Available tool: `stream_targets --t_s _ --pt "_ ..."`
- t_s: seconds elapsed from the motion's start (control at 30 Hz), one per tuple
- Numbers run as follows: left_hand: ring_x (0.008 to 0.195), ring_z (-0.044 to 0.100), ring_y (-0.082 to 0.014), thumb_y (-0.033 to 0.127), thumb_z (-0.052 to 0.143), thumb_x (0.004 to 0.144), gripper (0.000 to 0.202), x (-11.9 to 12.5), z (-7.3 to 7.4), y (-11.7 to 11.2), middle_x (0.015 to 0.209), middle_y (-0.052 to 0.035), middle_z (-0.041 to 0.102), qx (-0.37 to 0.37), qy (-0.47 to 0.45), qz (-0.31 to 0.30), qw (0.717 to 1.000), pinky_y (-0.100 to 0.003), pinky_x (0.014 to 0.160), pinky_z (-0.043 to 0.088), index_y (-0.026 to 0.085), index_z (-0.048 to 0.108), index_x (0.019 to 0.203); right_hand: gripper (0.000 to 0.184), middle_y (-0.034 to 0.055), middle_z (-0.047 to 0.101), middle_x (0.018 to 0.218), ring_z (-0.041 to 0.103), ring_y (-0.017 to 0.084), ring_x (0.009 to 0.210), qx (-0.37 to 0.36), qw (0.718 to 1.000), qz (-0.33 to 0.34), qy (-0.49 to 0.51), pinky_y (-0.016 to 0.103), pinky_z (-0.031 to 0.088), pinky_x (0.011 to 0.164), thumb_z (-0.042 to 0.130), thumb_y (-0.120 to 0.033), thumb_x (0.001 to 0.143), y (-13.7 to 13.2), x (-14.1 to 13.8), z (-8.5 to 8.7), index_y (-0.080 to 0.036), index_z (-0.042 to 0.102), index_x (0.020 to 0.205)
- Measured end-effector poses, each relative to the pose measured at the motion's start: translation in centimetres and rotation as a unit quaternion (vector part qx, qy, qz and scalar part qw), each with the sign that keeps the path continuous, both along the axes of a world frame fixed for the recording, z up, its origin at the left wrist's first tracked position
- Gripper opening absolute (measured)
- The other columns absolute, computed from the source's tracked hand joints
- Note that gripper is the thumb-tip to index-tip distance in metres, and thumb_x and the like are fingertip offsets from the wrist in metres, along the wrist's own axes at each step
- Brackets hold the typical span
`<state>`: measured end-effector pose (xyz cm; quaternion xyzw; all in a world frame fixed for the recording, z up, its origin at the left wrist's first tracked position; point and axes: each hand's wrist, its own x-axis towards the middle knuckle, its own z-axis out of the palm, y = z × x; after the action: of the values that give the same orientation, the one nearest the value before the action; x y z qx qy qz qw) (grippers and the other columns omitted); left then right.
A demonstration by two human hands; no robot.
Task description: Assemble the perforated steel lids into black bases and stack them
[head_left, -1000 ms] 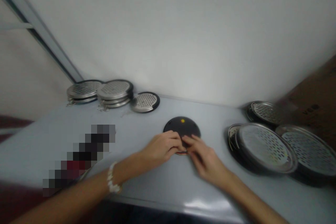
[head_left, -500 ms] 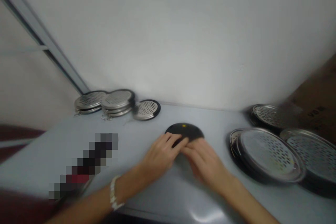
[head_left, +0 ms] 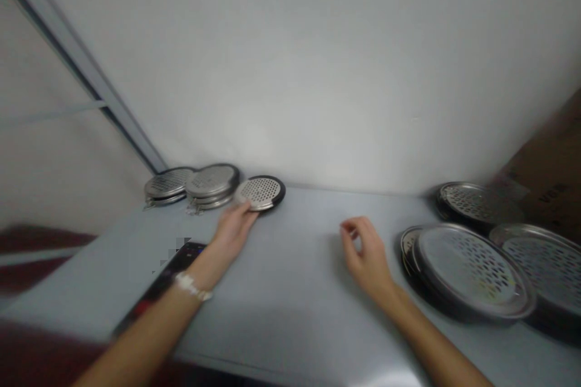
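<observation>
My left hand (head_left: 233, 227), with a pale bracelet at its wrist, grips the near edge of a round grater (head_left: 261, 192). This grater is a flat metal disc full of small holes, with a black band around its far rim, and it lies close to the wall; whether another disc is under it I cannot tell. Over the bare middle of the table (head_left: 290, 290) hovers my right hand (head_left: 365, 251). Its fingers curl in towards the thumb, and nothing shows in them.
Left of the held grater are two stacks of similar graters (head_left: 212, 181) (head_left: 170, 184). Larger round graters (head_left: 467, 269) lie piled at the right, beside a brown cardboard box (head_left: 549, 175). A dark phone-like object (head_left: 158, 290) lies under my left forearm. The wall (head_left: 318, 72) closes off the back.
Both hands were together on a black disc at the table's middle, which no longer shows there. My left hand has moved left to the grater by the wall; my right has drawn apart, rightward.
</observation>
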<state>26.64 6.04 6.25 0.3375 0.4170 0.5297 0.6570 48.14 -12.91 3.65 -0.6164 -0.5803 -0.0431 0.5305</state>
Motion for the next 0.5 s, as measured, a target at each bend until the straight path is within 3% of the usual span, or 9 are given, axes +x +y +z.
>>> stream_targets --t_s 0.1,0.27,0.37,0.5 --pt "0.083 0.072 -0.0111 -0.006 0.063 0.081 0.022 0.3 -0.5 0.0 0.090 -0.0038 0.074 0.008 0.019 0.021 1.000 -0.022 0.081 0.060 0.015 0.064 0.088 0.013 0.0053 0.059 0.088 0.058 0.020 0.081 -0.021 0.999 0.023 -0.016 0.033 0.049 0.073 0.045 -0.018 0.098 0.1 -0.3 -0.3 -0.022 0.057 0.094" --pt "0.060 0.066 -0.0102 0.000 0.066 0.082 0.025 -0.4 -2.0 0.2 0.076 -0.0015 0.066 -0.021 0.103 0.047 0.993 -0.023 0.063 0.057 0.017 0.052 0.094 0.013 0.0055 0.060 0.090 0.058 0.021 0.085 -0.044 0.997 0.040 -0.038 0.034 0.048 0.075 0.046 -0.015 0.097 -0.2 -0.4 -0.5 -0.021 0.057 0.094" --pt "0.063 0.063 -0.0089 0.003 0.063 0.084 0.032 -1.9 -2.5 0.5 0.079 0.0029 0.060 0.008 0.160 0.091 0.983 -0.025 0.070 0.057 0.021 0.045 0.104 0.014 0.0059 0.060 0.091 0.058 0.021 0.086 -0.043 0.997 0.039 -0.045 0.034 0.049 0.076 0.046 -0.013 0.097 -0.2 -0.3 -0.4 -0.021 0.057 0.095" --pt "0.089 0.065 -0.0153 0.003 0.065 0.076 0.038 -4.6 -1.8 1.1 0.098 -0.0023 0.064 0.125 0.281 0.089 0.947 -0.030 0.091 0.052 0.021 0.051 0.107 0.014 0.0057 0.061 0.090 0.059 0.021 0.086 -0.040 0.997 0.038 -0.056 0.034 0.049 0.074 0.047 -0.013 0.096 -0.2 -0.4 -0.2 -0.021 0.057 0.094"
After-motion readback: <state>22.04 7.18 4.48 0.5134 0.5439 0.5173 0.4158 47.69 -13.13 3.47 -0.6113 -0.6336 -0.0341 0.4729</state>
